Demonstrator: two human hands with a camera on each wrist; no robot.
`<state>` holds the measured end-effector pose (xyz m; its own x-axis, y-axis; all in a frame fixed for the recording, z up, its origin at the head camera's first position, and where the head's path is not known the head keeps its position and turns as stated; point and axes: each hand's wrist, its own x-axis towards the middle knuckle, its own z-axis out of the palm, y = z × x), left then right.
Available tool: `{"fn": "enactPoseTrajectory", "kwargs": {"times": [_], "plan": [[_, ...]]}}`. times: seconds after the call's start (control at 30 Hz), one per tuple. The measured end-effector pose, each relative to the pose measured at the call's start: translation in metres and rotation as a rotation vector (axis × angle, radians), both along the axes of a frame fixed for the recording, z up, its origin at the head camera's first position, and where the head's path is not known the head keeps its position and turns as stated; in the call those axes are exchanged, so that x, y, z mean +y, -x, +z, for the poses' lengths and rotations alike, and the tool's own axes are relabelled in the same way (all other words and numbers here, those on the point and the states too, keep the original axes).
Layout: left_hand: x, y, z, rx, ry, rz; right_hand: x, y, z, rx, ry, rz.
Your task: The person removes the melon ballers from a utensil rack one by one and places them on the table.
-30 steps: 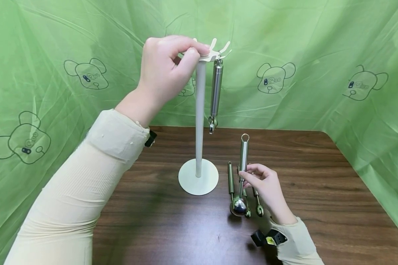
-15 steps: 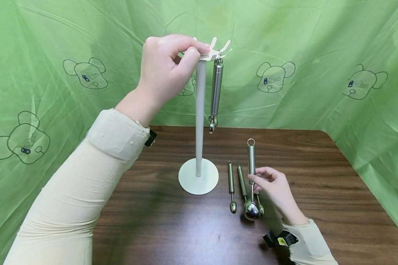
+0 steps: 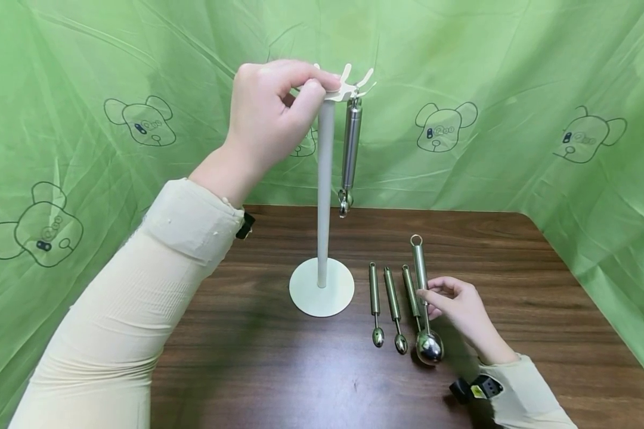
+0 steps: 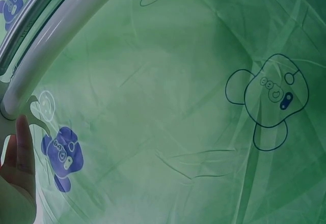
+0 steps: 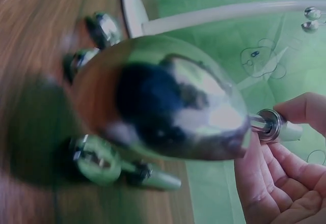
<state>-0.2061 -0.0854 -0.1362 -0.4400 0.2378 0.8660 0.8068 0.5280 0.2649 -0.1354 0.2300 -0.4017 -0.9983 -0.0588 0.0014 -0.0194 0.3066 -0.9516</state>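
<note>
You have the large steel scoop (image 3: pixel 423 301) pinched at its slim handle in your right hand (image 3: pixel 458 307), tilted up off the wooden table (image 3: pixel 515 310), ring end pointing away from you and its round, mirror-bright bowl low near the tabletop, just right of three smaller scoops. In the right wrist view that bowl (image 5: pixel 163 99) fills the middle of the picture. Your left hand (image 3: pixel 271 116) pinches the forked top of the white hanging stand (image 3: pixel 324 190), which stands upright on its round base mid-table. One steel scoop (image 3: pixel 350 149) hangs straight down from a prong, bowl end lowest.
</note>
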Motion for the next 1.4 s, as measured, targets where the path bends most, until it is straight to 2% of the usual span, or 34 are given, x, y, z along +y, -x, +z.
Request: {"fn": "enactPoseTrajectory", "kwargs": {"times": [0.23,0.4,0.63,0.73,1.03,1.4], "plan": [[0.001,-0.001,0.001,-0.044,-0.015,0.018,0.016,0.001,-0.004,-0.045,-0.060,0.013],[0.000,0.000,-0.001,0.025,0.000,-0.003,0.025,0.003,-0.008,-0.078,-0.092,0.024],[0.002,-0.002,0.001,-0.056,-0.018,0.020,0.036,0.010,-0.018,-0.123,-0.127,0.038],[0.002,-0.002,0.001,-0.067,-0.019,0.024,0.039,0.012,-0.021,-0.148,-0.130,0.040],[0.001,-0.002,0.001,-0.036,-0.011,0.027,0.045,0.020,-0.028,-0.216,-0.156,0.080],[0.002,-0.003,0.000,-0.043,-0.016,0.026,0.047,0.026,-0.034,-0.277,-0.271,0.076]]}}
